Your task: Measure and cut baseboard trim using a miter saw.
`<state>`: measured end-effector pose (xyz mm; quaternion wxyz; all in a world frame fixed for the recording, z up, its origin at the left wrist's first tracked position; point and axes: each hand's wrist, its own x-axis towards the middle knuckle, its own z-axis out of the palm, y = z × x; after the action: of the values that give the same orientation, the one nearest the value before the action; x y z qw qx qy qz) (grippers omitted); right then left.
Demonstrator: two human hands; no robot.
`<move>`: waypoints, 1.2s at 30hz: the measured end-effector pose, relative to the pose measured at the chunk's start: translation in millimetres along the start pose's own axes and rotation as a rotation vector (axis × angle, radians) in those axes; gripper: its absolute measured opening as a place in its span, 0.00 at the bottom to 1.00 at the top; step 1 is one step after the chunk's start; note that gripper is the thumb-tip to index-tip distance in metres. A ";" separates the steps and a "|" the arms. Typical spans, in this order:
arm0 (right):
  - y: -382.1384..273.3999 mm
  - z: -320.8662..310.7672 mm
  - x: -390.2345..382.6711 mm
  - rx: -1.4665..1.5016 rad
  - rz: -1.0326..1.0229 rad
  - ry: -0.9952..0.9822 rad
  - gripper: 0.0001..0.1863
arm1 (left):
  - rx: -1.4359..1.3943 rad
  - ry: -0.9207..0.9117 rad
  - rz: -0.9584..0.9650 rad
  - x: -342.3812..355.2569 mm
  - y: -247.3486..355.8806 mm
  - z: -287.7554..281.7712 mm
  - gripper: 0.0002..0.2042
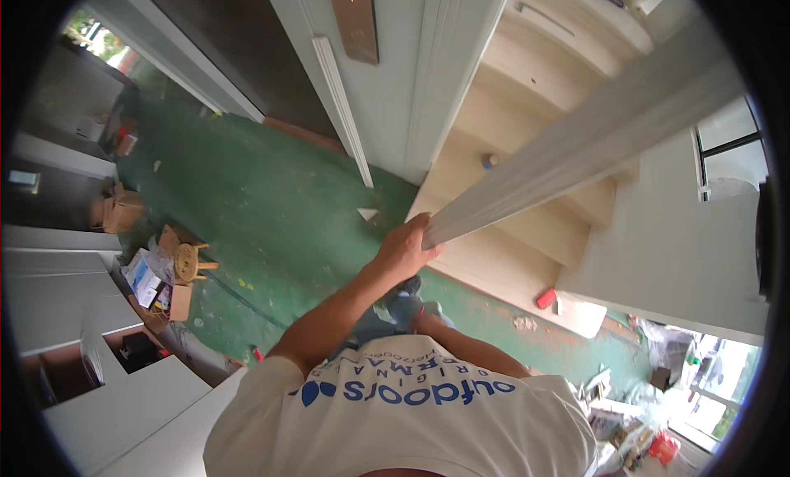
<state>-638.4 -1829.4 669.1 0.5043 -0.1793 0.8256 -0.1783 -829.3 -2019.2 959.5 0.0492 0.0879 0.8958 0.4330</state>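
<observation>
Head view: interior with a green-covered floor, pale wooden stairs climbing on the right, grey wall panels with light trim at top. Left side: pale cabinets, a cardboard box, and a small wooden stool standing right by a pile of packaging. Lower right: assorted clutter near a bright window.

Left hand is out in front, fingers closed round the near end of a long pale board. The board is tilted, running from that hand up to the upper right corner, across the view of the stairs (it hides a good part of the treads).

Right hand is down by the legs, mostly hidden; looks like something red at the wrist, but can't tell if its fingers are wide or narrow.

Also: white triangular scrap on the floor beyond the left hand; small roll on a tread left of the board; red box low on the stairs, just beside a white sheet.
</observation>
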 end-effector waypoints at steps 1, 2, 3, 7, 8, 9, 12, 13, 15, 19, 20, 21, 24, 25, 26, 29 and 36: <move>7.8 3.4 -3.1 -0.030 0.064 0.012 0.18 | -0.038 -0.025 -0.020 16.6 -16.9 12.7 0.28; -8.5 -18.5 -16.1 0.104 0.152 0.058 0.21 | -0.033 -0.045 0.025 32.5 -44.3 26.1 0.27; -12.2 -18.0 -31.4 0.109 0.181 0.023 0.21 | -0.046 -0.077 0.089 48.8 -60.8 40.3 0.26; -39.9 -26.9 -77.0 0.547 0.220 0.363 0.16 | -0.063 -0.156 0.152 86.6 -114.9 83.2 0.24; -42.6 -17.6 -81.9 0.495 0.159 0.332 0.16 | -0.042 -0.236 0.137 97.3 -134.3 88.9 0.26; -26.5 47.4 -84.9 0.813 0.240 0.484 0.16 | -0.106 -0.251 0.160 117.5 -137.9 103.0 0.26; -112.3 -33.7 -84.6 0.895 0.558 0.487 0.20 | -0.063 -0.426 0.112 131.2 -183.7 138.9 0.28; -123.8 -62.9 -69.5 1.092 0.741 0.420 0.22 | -0.066 -0.403 0.177 140.8 -197.7 150.6 0.28; -72.6 -41.7 -29.1 1.655 0.487 0.557 0.27 | -0.058 -0.369 0.221 156.8 -235.8 165.4 0.29; 24.3 -137.7 79.7 0.694 0.219 1.286 0.29 | -0.105 -0.259 0.267 191.3 -312.0 204.0 0.28; 50.3 -170.2 103.1 0.585 0.122 1.298 0.28 | -0.091 -0.187 0.280 192.6 -334.6 213.5 0.28; 69.9 -202.6 117.4 0.478 0.025 1.307 0.27 | -0.088 -0.190 0.267 193.7 -352.2 218.5 0.28; 116.4 -235.2 158.1 0.654 -0.238 1.420 0.27 | -0.054 -0.165 0.279 208.7 -379.6 223.1 0.28; 116.1 -247.3 176.9 0.452 -0.262 1.642 0.27 | -0.059 -0.154 0.313 212.6 -386.6 222.9 0.27; 122.4 -258.2 179.3 -0.002 -0.059 1.659 0.28 | -0.056 -0.138 0.347 217.9 -395.5 222.2 0.26; 97.5 -281.8 194.2 1.203 -0.899 1.480 0.22 | -0.068 -0.042 0.404 229.1 -422.5 235.4 0.24; 60.2 -263.1 266.8 0.597 -1.107 1.481 0.31 | -0.114 0.024 0.520 234.4 -480.4 255.8 0.20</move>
<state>-995.3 -1874.0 547.9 -0.2737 -0.2493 0.6537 -0.6600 -1072.1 -2069.0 421.3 -0.0695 0.3069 0.8177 0.4820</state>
